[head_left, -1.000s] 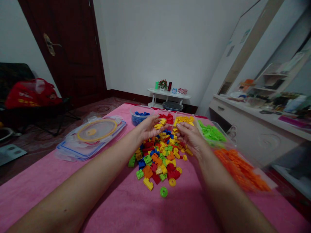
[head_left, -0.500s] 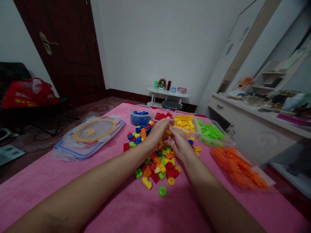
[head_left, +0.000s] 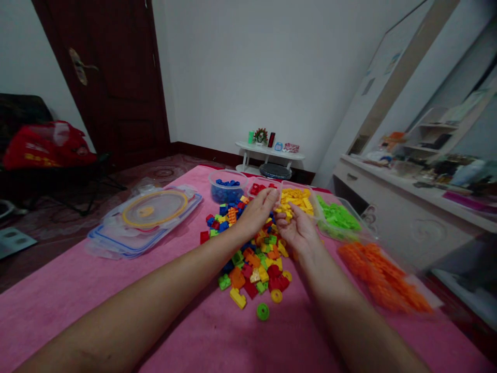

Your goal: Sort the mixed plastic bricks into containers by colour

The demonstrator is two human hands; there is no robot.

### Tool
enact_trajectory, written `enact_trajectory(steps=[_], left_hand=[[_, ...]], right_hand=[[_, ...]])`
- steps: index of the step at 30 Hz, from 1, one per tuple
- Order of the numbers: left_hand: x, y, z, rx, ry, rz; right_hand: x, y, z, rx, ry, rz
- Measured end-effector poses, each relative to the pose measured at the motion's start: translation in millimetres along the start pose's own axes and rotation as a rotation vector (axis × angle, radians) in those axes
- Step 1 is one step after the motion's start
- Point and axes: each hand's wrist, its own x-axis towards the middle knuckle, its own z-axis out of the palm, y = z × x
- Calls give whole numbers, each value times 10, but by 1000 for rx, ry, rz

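Over a mixed pile of coloured toy building bricks (head_left: 254,259), my two hands are close together. My right hand (head_left: 298,230) is turned palm up, its fingers curled around several yellow building bricks (head_left: 285,209). Beside it, my left hand (head_left: 258,211) shows its back and thumb side, fingers pressed together toward the right hand; whatever they hold is hidden. Just beyond the hands stand clear tubs: one with yellow bricks (head_left: 298,199), one with red bricks (head_left: 262,187), one with blue bricks (head_left: 227,191). Green bricks (head_left: 339,216) and orange bricks (head_left: 384,277) fill tubs on the right.
Stacked clear lids (head_left: 145,220) lie on the pink cloth (head_left: 163,280) at the left. A green ring piece (head_left: 263,311) rests in front of the pile. Behind the table is a low white stand (head_left: 267,150); a white dresser (head_left: 396,191) stands at right.
My right hand has turned more palm up and moved slightly right, so the yellow bricks in it show better. My left hand has shifted a little to the right. The view has moved slightly.
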Motion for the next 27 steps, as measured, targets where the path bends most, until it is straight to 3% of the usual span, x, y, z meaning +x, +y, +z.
enact_trajectory(steps=[4, 8, 11, 14, 17, 20, 23, 27], left_hand=[[104, -130, -67, -14, 38, 22], [107, -267, -36, 30, -86, 1], [51, -307, -9, 219, -195, 49], [-20, -329, 15, 387, -285, 125], [-78, -357, 42, 462, -402, 231], [-112, -372, 56, 546, -511, 286], [-127, -362, 53, 585, -553, 337], [-117, -309, 38, 589, -540, 303]], right_hand=[[347, -543, 39, -192, 248, -47], [613, -875, -7, -615, 400, -177], [604, -832, -116, -906, 413, -320], [461, -697, -259, -1099, 248, -355], [287, -609, -412, -1651, 144, -438], [154, -542, -540, -2106, 189, -373], [94, -458, -624, -2268, 179, -214], [82, -416, -666, -2283, 160, -195]])
